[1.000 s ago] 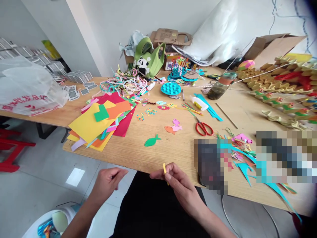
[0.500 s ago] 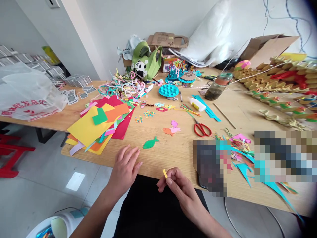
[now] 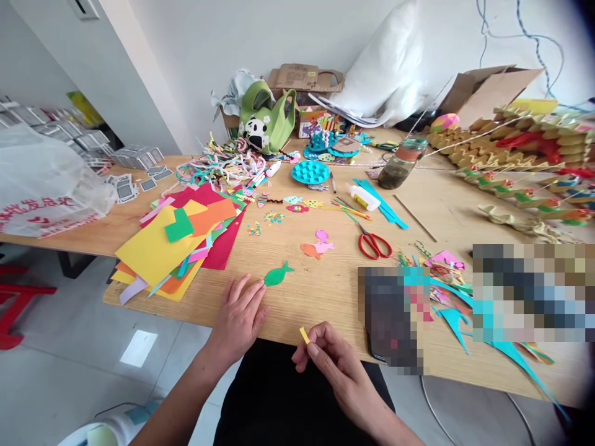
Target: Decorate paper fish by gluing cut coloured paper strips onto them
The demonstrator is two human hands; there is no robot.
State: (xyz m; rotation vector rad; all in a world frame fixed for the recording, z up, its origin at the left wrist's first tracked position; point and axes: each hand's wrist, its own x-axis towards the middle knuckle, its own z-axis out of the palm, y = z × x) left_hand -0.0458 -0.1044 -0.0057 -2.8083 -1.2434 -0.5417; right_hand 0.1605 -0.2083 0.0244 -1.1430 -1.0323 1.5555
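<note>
Yellow paper strip [image 3: 304, 335], nearest the wearer, whose seat is the centre of the clock, with 12 straight ahead: it is clamped between thumb and index finger of the right hand [image 3: 337, 362], its free end pointing towards 11. At 11 o'clock the left hand [image 3: 238, 317] is palm down at the near edge of the wooden table [image 3: 325, 288], fingers slightly apart, grasping nothing. Its fingertips reach the left end of a green fish cut-out [image 3: 277, 273], lying flat at 12, and seem to touch it. The step in hand looks like bringing strip and fish within reach of both hands; the next move probably calls for a light pinch, as both look thin. Farther out, a coloured-paper pile [image 3: 144, 244] lies between 10 and 11, pink and orange fish cut-outs [image 3: 320, 246] at 12, red-handled scissors [image 3: 374, 245] at 1, and a glue bottle [image 3: 365, 197] beyond them. Farthest, near 12, stands a green panda bag [image 3: 267, 127].
</note>
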